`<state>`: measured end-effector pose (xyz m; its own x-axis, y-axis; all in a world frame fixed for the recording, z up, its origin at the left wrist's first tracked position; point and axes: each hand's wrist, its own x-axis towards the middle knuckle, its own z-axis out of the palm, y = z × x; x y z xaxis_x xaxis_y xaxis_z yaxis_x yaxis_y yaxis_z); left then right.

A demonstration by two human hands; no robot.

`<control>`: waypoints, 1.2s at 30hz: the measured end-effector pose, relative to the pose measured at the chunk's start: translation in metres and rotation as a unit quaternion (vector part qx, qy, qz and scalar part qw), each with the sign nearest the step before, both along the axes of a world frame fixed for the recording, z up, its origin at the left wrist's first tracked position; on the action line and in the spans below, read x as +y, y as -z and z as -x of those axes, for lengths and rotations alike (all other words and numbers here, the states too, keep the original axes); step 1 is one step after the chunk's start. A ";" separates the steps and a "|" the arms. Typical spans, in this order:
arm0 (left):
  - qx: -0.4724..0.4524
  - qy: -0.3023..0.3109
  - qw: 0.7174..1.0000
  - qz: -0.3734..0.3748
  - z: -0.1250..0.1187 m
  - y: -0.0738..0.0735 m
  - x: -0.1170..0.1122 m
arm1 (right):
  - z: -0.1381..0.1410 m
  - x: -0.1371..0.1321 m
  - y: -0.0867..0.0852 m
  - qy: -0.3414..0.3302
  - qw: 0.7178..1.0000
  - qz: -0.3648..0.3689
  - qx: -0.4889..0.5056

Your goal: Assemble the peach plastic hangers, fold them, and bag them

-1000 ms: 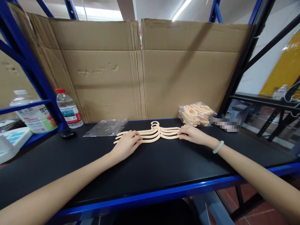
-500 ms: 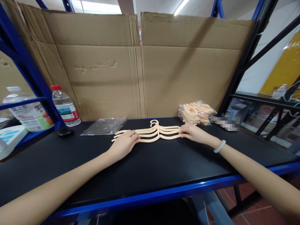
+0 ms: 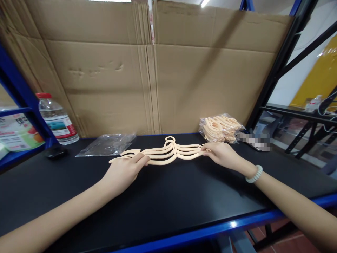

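Note:
A small stack of peach plastic hangers (image 3: 168,152) lies fanned out on the black shelf top (image 3: 168,196). My left hand (image 3: 123,170) is closed on the left ends of the hangers, fingers pinched over them. My right hand (image 3: 222,154) grips the right ends, fingers curled around the tips. The hangers look slightly raised between both hands. A white bead bracelet (image 3: 254,174) sits on my right wrist.
A clear bag of more peach hangers (image 3: 219,128) rests at the back right. An empty clear plastic bag (image 3: 106,144) lies at the back left, near a water bottle (image 3: 57,119) and a small black object (image 3: 54,153). Cardboard sheets (image 3: 147,70) wall the back.
The view has moved closer and shifted right. Both hands kept hold of the hanger ends; my left hand slid a little toward me and the hangers seem lifted slightly.

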<state>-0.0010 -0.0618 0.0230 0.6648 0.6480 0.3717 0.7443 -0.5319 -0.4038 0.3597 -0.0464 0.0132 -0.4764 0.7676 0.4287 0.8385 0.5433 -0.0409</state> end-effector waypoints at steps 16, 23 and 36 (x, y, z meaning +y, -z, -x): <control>-0.045 0.019 0.999 -0.002 0.000 -0.001 -0.001 | 0.005 -0.004 0.001 0.006 0.998 -0.068 0.011; -0.091 0.049 0.994 0.021 -0.001 0.003 0.001 | 0.004 -0.003 0.002 0.016 0.996 -0.091 0.010; -0.224 0.086 0.969 0.053 0.005 0.010 0.013 | 0.011 -0.008 0.006 0.047 0.989 -0.134 -0.036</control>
<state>-0.0056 -0.0489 0.0128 0.5543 0.5919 0.5852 0.7288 -0.6847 0.0023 0.3491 -0.0543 0.0071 -0.4452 0.6725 0.5913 0.8811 0.4466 0.1554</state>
